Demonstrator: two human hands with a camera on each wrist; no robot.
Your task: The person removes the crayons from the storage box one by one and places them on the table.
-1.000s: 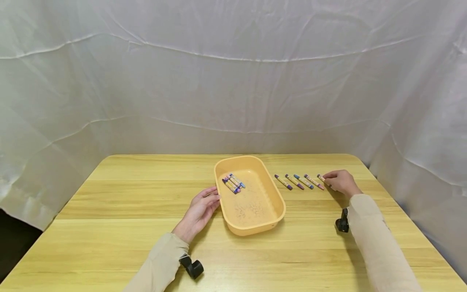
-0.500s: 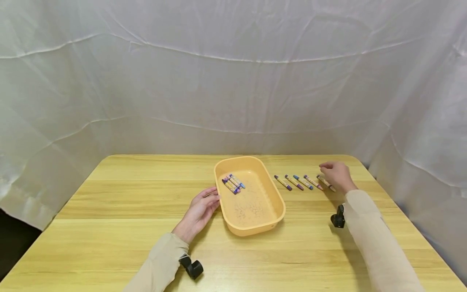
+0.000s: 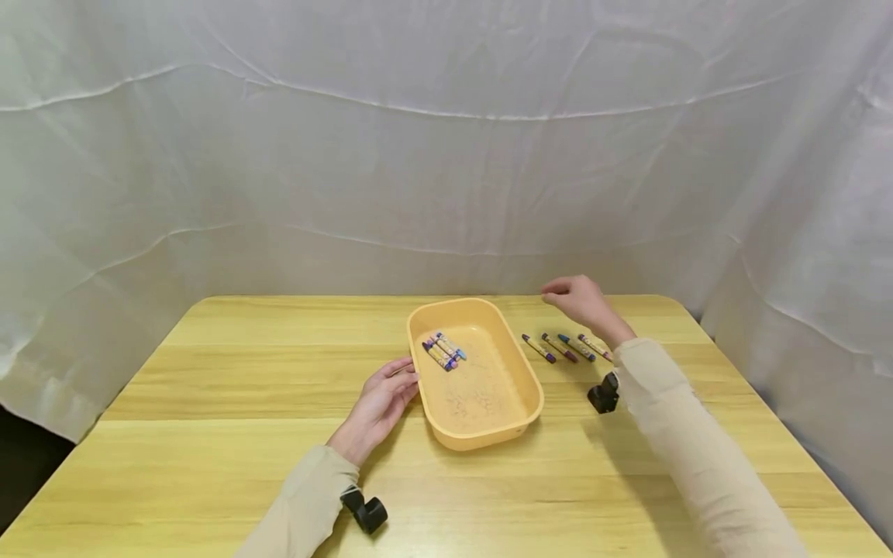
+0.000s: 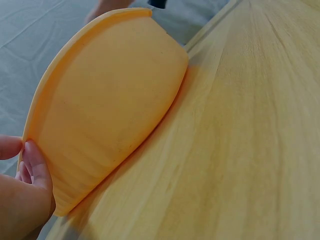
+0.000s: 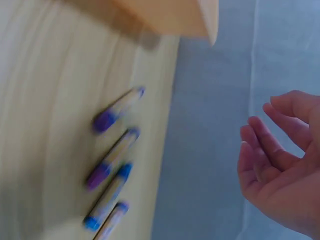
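While four crayons point(image 3: 567, 348) lie in a row on the wooden table point(image 3: 209, 403), just to the right of the orange tray point(image 3: 474, 434), the right hand point(image 3: 582, 301) hangs in the air above the far end of that row, touching none of them. Its fingers are loosely curved and spread, and the right wrist view shows the palm bare with nothing between the fingers point(image 5: 270, 150). That same view catches the crayons point(image 5: 112, 165) below the hand, blurred, lying side by side with purple and blue tips, near a corner of the tray point(image 5: 200, 20).

More crayons point(image 3: 443, 351) lie bundled together inside the tray, against its far left part. The left hand point(image 3: 380, 403) rests on the table beside the tray's left wall, fingers fairly straight, their tips touching the rim. From the left wrist view, a fingertip point(image 4: 35, 165) presses on the tray point(image 4: 110, 110) at its outer wall.

Both forearms wear beige sleeves point(image 3: 698, 457), each with a small black camera mount point(image 3: 603, 395) at the wrist. A white wrinkled cloth point(image 3: 418, 155) hangs behind the table and along its sides.
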